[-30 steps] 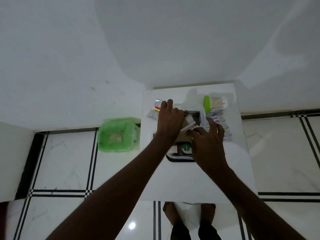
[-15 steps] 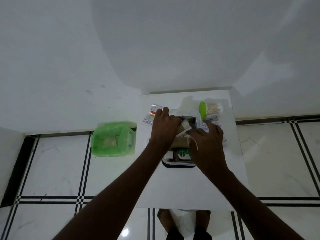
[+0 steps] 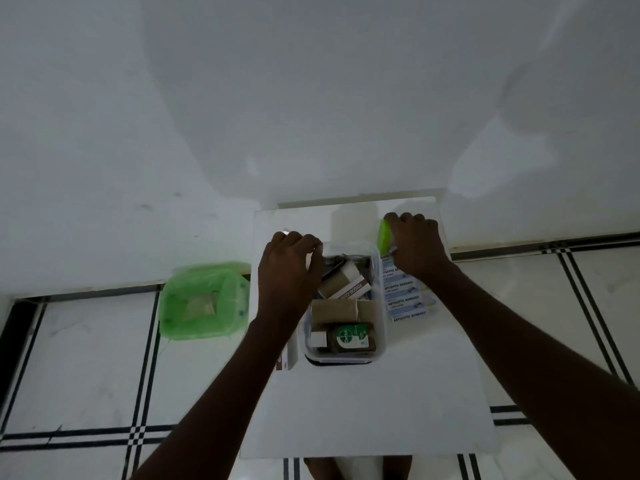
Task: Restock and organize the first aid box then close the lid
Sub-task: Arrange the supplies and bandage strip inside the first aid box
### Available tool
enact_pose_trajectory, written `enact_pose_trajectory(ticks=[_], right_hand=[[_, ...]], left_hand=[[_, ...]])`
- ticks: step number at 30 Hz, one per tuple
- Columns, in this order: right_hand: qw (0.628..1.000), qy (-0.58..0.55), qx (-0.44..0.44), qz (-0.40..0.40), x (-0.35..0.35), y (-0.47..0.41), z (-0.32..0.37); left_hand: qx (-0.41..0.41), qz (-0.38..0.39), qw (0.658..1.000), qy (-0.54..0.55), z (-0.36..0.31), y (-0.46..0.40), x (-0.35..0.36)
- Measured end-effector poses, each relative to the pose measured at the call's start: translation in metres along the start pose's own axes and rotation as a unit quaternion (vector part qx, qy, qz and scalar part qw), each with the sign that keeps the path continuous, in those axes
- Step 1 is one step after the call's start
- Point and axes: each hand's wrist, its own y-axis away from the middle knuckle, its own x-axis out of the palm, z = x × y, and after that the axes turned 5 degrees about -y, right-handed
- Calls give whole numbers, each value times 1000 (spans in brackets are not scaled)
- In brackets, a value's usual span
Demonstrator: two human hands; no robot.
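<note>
The clear plastic first aid box (image 3: 381, 327) stands open on the white table (image 3: 363, 410). Inside lie a Dettol bottle (image 3: 349, 337), brown cardboard rolls (image 3: 334, 311) and a white and brown carton (image 3: 346, 285). My left hand (image 3: 289, 268) hovers with curled fingers at the box's far left corner, hiding whatever is under it. My right hand (image 3: 415, 247) is closed over the green-lidded swab container (image 3: 383, 237) just beyond the box's far right corner. No lid for the box is in view.
Antiseptic bandage strips (image 3: 405, 299) lie fanned on the table right of the box. A small carton (image 3: 291, 355) sits against the box's left side. A green-lined bin (image 3: 201, 303) stands on the tiled floor to the left. The wall rises directly behind the table.
Both hands have left the inside of the box. The left moved to its far left corner, and the right moved out to the green-lidded container and closed on it.
</note>
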Motion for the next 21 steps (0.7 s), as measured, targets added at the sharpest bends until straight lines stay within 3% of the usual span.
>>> enact_pose_trajectory(ticks=[10,13,18,21], right_hand=[[979,-153,-41,-132,-77,29,41],[977,-173,-86,-88,-82,53,69],[986,-116,-117,-7,-45,75,105],[979,-168,-116,23,-22,76,110]], left_hand=[[-128,-29,989,67,19,35,-15],[-166,-24,983,80,27,54,-17],[-202,0,977,67,47,83,-12],[-219,29,974,55,56,97,-5]])
